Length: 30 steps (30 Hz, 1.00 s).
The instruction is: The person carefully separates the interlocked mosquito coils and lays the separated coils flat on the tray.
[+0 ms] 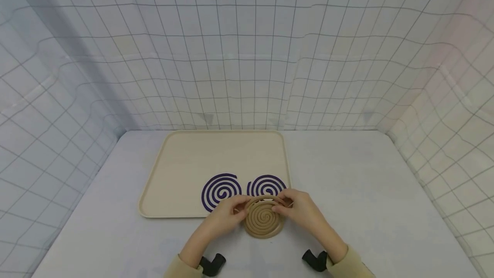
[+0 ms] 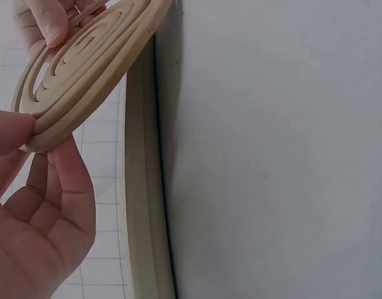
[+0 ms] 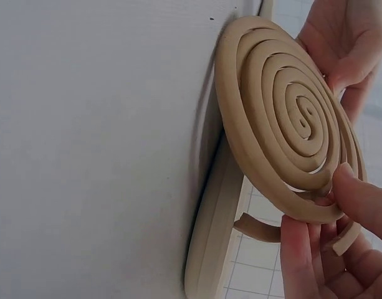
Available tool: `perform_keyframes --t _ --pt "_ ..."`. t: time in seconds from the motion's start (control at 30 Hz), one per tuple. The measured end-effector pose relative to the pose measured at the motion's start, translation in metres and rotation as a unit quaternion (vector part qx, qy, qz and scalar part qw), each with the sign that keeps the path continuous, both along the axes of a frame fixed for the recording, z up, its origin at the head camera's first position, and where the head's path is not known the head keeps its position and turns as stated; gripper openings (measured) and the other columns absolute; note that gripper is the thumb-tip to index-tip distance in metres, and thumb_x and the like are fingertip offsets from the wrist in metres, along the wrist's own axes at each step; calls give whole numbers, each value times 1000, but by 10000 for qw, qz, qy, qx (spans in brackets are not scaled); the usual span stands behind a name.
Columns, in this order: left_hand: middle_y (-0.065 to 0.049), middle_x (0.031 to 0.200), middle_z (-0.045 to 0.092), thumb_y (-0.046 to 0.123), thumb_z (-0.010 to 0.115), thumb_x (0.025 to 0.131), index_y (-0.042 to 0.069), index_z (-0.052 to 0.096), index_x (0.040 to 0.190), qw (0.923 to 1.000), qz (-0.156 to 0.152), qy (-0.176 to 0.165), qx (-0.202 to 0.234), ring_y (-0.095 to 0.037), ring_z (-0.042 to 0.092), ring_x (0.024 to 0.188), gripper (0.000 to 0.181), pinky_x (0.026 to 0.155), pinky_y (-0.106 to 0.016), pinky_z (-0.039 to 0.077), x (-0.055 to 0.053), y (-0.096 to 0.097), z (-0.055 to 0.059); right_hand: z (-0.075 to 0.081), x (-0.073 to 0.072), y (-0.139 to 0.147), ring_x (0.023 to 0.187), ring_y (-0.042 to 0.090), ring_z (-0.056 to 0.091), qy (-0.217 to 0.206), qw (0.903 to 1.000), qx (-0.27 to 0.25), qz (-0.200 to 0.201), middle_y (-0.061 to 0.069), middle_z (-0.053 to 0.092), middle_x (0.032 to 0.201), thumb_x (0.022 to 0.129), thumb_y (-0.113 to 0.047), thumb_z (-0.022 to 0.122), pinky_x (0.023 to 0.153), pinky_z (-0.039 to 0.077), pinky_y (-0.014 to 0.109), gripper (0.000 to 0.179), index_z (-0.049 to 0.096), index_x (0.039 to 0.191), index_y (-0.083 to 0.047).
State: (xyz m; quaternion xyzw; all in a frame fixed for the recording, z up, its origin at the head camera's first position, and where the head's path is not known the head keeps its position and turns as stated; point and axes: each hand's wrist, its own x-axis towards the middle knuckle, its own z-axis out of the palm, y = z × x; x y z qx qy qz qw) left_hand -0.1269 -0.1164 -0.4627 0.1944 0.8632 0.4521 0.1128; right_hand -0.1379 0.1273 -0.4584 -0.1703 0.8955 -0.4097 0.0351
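The tan coil [image 1: 264, 217] is a matte, round-section strip wound into a flat spiral disc, with narrow gaps between turns and free ends projecting at the rim. It is held tilted at the tray's near edge, toward the right corner, over the smooth white tabletop [image 1: 359, 175]. The left hand [image 1: 225, 219] pinches the rim between thumb and fingers; the right hand [image 1: 303, 208] pinches the opposite side likewise. The cream tray [image 1: 189, 149] is shallow, with rounded corners and a raised rim. It contains two dark purple spirals [image 1: 223, 193], open-wound, side by side, each partly hidden by a hand.
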Motion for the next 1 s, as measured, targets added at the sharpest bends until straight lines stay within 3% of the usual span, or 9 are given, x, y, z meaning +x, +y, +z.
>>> perform_keyframes --t 0.3,0.5,0.63,0.8,1.0 --pt "-8 112 64 10 58 96 7 63 129 9990 24 -275 350 -14 55 94 33 78 -21 48 -3 0 -1 -1 1 -2 75 2 60 58 9993 -361 120 -4 69 82 86 -22 76 65 51 20 11 70 88 -13" --pt "-12 115 66 6 66 90 4 59 119 9949 -166 -747 663 -28 64 109 29 86 -27 54 0 -2 -6 -2 4 0 76 2 63 -87 9991 -397 92 -4 71 82 86 -21 76 65 52 20 9 70 85 -14" --pt "-15 114 67 2 68 88 3 59 113 9916 -207 -972 827 -31 67 107 26 84 -28 57 2 -4 -9 -3 5 3 80 5 66 -246 9985 -484 61 -4 72 85 86 -21 76 67 54 20 8 70 87 -15" --pt "-18 112 70 -1 66 88 2 61 114 9941 -148 -764 754 -31 69 105 26 85 -28 57 3 -2 -9 -3 3 5 76 3 63 -324 9983 -480 73 -3 72 83 86 -21 76 64 52 20 10 70 88 -14" --pt "-16 113 72 -1 65 89 7 63 116 9989 -129 -344 276 -28 70 104 28 86 -34 58 2 1 -5 2 2 4 72 0 56 -102 9990 -371 228 -7 64 78 85 -18 76 63 51 20 9 68 85 -15"
